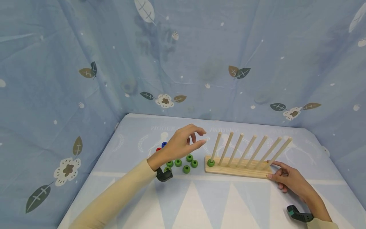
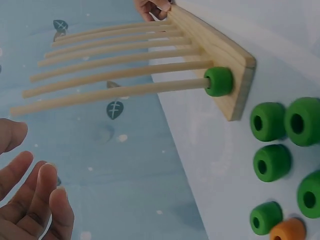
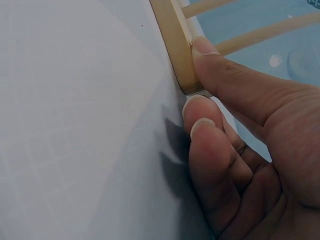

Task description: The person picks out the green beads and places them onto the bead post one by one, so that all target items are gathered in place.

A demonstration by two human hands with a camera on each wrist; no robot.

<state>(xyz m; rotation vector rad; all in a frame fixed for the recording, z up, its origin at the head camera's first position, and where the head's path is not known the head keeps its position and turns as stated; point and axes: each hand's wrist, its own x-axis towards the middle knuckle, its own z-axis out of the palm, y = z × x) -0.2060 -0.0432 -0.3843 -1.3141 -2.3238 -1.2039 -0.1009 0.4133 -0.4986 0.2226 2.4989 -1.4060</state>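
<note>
Down at the lower right, the right hand [image 1: 291,179] pinches the end of the wooden board [image 1: 243,171], thumb at the near corner, a finger at the far one, the rest curled beside the end. It looks like a steadying grip, taken at the end where it leaves the pegs free. Just left of the frame's middle, loose green beads [image 1: 186,169] lie on the bench [image 1: 183,194], apart from the board's left end and within easy reach, I'd judge, of the left hand; the left wrist view adds an orange bead [image 2: 288,230] at its lower right. At centre right the board lies flat, which lets its seven pegs [image 1: 247,149] stand up — and there's one green bead [image 1: 211,163] at the foot of the leftmost peg, held in place by the wood through its hole. Above the loose beads hovers the left hand [image 1: 184,140], fingers bent and parted from the thumb, nothing between them — tips near the leftmost peg's top, not touching. Behind its wrist sit a red bead [image 1: 159,149] and a blue bead [image 1: 164,144], and beyond hangs the patterned blue cloth [image 1: 194,57].
</note>
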